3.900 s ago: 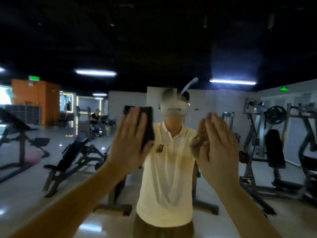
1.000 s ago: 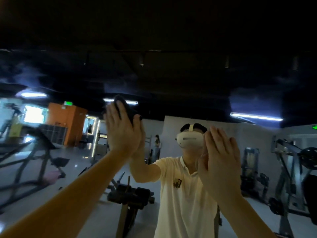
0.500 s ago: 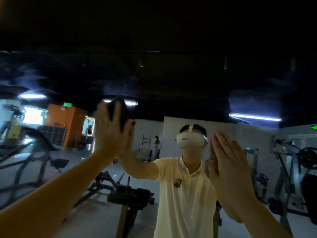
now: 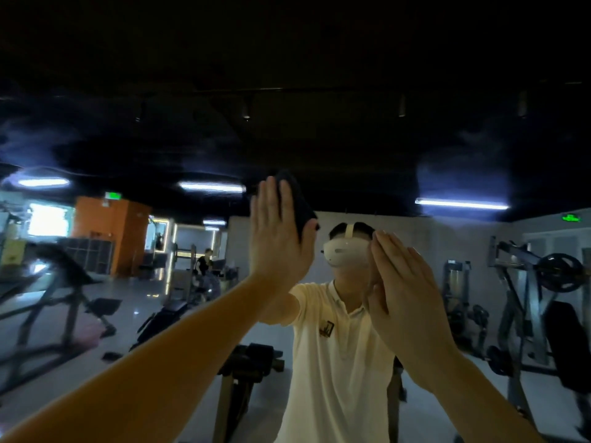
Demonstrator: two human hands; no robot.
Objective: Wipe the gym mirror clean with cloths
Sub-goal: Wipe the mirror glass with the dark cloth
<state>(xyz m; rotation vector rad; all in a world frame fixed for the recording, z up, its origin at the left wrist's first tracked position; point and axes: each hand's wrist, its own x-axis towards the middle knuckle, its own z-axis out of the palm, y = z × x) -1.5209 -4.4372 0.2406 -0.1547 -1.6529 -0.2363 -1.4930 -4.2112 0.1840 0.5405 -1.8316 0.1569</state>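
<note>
The gym mirror (image 4: pixel 319 139) fills the whole view and shows hazy smears in its upper part. My left hand (image 4: pixel 276 238) is flat against the glass with straight fingers, pressing a dark cloth (image 4: pixel 295 203) whose edge sticks out above and right of the fingers. My right hand (image 4: pixel 406 292) is also flat on the mirror, lower and to the right, fingers straight and together. Whether a cloth lies under the right palm is hidden. Behind both hands the mirror reflects a person in a pale polo shirt wearing a white headset.
The mirror reflects a weight bench (image 4: pixel 249 362) at lower centre, an incline bench (image 4: pixel 57 282) on the left, plate-loaded machines (image 4: pixel 543 298) on the right, an orange wall (image 4: pixel 108 231) and ceiling strip lights (image 4: pixel 460 203). A person (image 4: pixel 204 263) sits far back.
My left hand slid right and slightly up across the glass with the dark cloth. My right hand shifted a little left, staying flat on the mirror.
</note>
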